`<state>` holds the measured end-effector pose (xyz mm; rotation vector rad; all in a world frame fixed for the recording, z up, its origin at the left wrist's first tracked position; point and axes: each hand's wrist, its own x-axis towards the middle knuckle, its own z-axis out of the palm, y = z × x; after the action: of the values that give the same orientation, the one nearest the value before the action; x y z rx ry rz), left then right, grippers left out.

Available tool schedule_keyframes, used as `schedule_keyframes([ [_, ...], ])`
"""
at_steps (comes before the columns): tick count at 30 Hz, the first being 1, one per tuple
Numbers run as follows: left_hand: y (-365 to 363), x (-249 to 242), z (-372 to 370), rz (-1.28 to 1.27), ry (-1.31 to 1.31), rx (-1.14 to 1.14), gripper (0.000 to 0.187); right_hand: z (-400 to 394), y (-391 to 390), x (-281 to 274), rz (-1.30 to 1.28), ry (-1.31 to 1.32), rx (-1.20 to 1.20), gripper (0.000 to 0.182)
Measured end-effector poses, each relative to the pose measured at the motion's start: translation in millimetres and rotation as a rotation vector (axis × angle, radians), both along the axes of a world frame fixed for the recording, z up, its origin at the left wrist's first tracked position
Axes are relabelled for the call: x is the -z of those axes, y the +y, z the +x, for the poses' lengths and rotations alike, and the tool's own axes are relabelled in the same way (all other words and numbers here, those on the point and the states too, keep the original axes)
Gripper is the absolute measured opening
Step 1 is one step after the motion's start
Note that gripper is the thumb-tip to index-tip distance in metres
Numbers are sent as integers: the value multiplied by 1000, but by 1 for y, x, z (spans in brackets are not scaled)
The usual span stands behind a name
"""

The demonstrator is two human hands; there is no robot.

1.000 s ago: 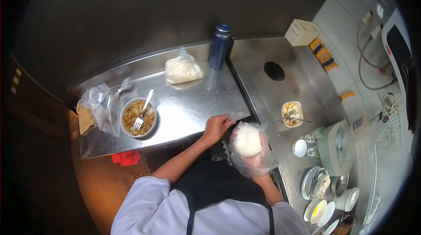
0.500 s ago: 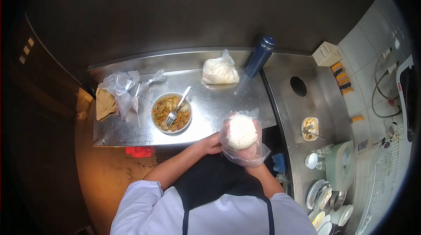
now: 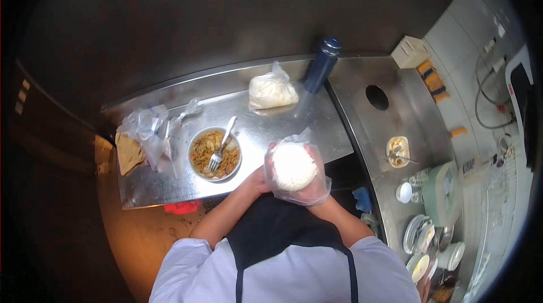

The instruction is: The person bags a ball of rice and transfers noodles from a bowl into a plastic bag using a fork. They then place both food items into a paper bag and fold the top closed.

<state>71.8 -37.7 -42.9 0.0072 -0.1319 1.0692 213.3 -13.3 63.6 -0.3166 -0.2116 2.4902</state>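
Overhead-type light strikes my tabletop (image 3: pixel 226 109) brightly, leaving white glare left of my rice (image 3: pixel 294 166), which is near overexposure. The wall (image 3: pixel 249 14) is dim. The floor (image 3: pixel 136 235) shows a warm orange cast. Lens distortion bows straight edges; corners darken to black. Far-right detail is soft.

The rice (image 3: pixel 294 167) is a white, rounded mound with a grainy surface, its broad face turned up; a clear, crumpled plastic bag (image 3: pixel 323 186) surrounds its sides, one creased tip jutting up and the lower part flaring loosely; both are held by the front edge of the tabletop (image 3: pixel 263 127), nearer its right corner than its left.
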Motion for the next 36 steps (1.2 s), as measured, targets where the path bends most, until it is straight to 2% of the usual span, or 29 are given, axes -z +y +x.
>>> schedule_keyframes([
  [2, 10, 12, -3, 13, 209, -19, 53, 8, 0, 8, 91, -146, 34, 49],
  [5, 32, 41, -2, 64, 603, -33, 41, 19, -1, 39, 361, -340, 87, 33],
  [6, 35, 11, -2, 150, 792, -124, 27, 24, -1, 43, 185, -228, 62, 32],
  [7, 40, -14, -6, 166, 797, -126, 23, 27, -2, 45, 10, -112, 37, 32],
  [9, 49, -55, -19, 196, 812, -127, 16, 32, -5, 46, 305, -332, 39, 37],
  [11, 51, -73, -17, 260, 899, -92, 11, 36, -5, 46, 369, -297, 27, 43],
  [13, 50, -74, -14, 329, 938, -55, 10, 39, -4, 46, 205, -3, 6, 49],
  [14, 48, -78, -11, 301, 949, -45, 9, 43, -4, 69, 198, 86, 14, 56],
  [17, 48, -93, -7, 193, 886, -79, 10, 60, -1, 76, -102, 0, 83, 56],
  [20, 49, -102, 0, 230, 1018, -106, 17, 59, 10, 90, -148, -175, 282, 48],
  [21, 50, -100, 5, 172, 1051, -104, 18, 59, 12, 98, -170, -227, 364, 46],
  [22, 51, -97, 11, 116, 1084, -103, 19, 59, 14, 110, -162, -190, 375, 47],
  [23, 53, -96, 16, 60, 1119, -105, 19, 62, 13, 119, -151, -269, 396, 48],
  [27, 56, -102, 21, -87, 1048, -132, 18, 56, 8, 91, -86, -552, 384, 54],
  [31, 62, -91, 20, -190, 976, -276, 19, 58, 2, 75, 107, -710, 276, 62],
  [36, 55, -105, 3, -197, 958, -322, 18, 48, 8, 86, 805, -1041, 446, 43],
])
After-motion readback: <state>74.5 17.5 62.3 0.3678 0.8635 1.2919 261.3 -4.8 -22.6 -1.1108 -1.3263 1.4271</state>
